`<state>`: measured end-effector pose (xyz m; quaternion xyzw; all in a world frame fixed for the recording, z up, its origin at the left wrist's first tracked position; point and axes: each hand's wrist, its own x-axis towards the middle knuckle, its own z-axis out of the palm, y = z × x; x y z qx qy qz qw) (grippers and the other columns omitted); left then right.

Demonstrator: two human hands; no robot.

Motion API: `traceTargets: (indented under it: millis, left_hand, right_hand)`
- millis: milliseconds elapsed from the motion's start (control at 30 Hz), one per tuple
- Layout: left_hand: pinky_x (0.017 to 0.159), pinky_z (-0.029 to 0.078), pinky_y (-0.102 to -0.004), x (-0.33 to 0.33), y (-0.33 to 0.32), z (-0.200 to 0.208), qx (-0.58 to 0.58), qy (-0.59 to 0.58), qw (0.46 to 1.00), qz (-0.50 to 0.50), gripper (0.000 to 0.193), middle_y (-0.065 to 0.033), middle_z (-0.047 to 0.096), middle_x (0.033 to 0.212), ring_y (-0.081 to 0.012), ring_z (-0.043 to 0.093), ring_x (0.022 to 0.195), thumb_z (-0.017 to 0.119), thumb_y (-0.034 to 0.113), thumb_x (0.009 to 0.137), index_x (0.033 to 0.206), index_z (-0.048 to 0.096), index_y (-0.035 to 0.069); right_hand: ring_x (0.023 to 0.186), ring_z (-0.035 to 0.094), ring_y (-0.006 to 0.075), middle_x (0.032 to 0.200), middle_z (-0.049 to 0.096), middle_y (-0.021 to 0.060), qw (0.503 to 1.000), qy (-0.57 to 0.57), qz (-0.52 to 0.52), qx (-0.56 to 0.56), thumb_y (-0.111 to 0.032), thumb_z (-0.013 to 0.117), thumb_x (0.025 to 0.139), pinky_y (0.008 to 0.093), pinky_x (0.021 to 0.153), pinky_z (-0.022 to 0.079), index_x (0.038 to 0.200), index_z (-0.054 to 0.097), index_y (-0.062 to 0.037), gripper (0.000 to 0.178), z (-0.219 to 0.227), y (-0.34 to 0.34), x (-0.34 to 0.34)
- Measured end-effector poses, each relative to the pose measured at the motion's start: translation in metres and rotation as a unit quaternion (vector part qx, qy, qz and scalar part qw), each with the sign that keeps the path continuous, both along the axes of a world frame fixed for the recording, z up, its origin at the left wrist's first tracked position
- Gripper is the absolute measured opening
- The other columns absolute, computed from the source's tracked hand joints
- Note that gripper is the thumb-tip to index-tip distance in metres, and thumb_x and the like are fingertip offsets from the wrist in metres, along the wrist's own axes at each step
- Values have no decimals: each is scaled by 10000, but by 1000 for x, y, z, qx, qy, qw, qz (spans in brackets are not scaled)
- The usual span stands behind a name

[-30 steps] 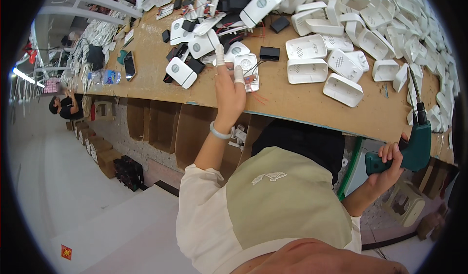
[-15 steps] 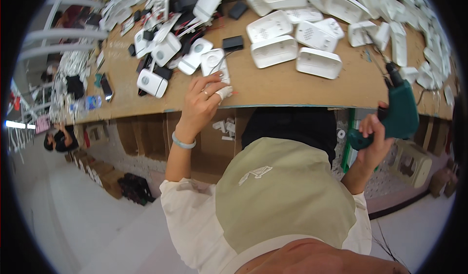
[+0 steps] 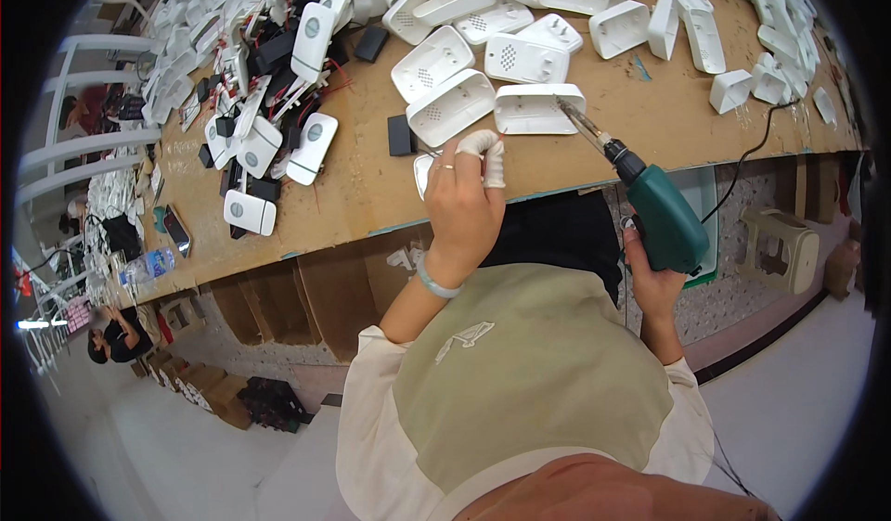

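Note:
My left hand (image 3: 464, 201) is at the table's front edge, with white covers on two fingertips. Its bent fingers are closed over a white plastic casing (image 3: 423, 174), mostly hidden beneath them. My right hand (image 3: 654, 280) grips the handle of a green soldering gun (image 3: 670, 219), partly hidden behind the tool. The gun's long metal tip points up and left, in front of an open white plastic shell (image 3: 541, 117); I cannot tell whether they touch. A small black box (image 3: 401, 136) lies just beyond the left hand, beside another white shell (image 3: 450, 108).
White casings with black parts and red wires (image 3: 278, 57) are heaped at the left. More white shells (image 3: 622, 29) spread across the back and right. A black cord (image 3: 756, 164) trails from the gun. A phone (image 3: 176, 231) and a plastic bottle (image 3: 148, 266) lie at far left.
The view has shifted. My right hand has brought the soldering gun left, its tip closer to my left hand. The left hand has moved right with the white casing.

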<state>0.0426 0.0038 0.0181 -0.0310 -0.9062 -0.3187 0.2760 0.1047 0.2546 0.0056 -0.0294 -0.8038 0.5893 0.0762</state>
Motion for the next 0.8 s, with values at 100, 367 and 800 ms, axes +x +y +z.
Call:
traceTargets:
  millis: [100, 367, 800]
  left_hand:
    - [687, 473, -427, -12, 5, -6, -74, -30, 997, 10, 221, -146, 614, 978, -323, 601, 788, 725, 31, 795, 995, 641, -14]
    - [976, 356, -484, -25, 22, -2, -136, -14, 989, 53, 140, -153, 532, 1273, -366, 398, 1184, 727, 10, 735, 867, 684, -15]
    - [904, 355, -464, -26, 22, -21, -148, -25, 987, 60, 215, -108, 624, 1181, -335, 497, 1118, 713, 17, 740, 946, 664, -18]
  right_hand:
    - [671, 589, 78, 954, 701, 64, 1000, -6, 8, 24, -1, 734, 854, 232, 564, 470, 1104, 667, 9, 260, 0, 4, 2]
    - [695, 676, 160, 834, 697, 94, 993, -4, 87, 86, -10, 719, 808, 273, 670, 520, 1004, 663, 2, 204, 20, -16, -23]
    - [690, 666, 126, 808, 691, 73, 990, 18, 108, 90, 27, 686, 797, 254, 674, 522, 1042, 659, 0, 249, 13, -19, -31]
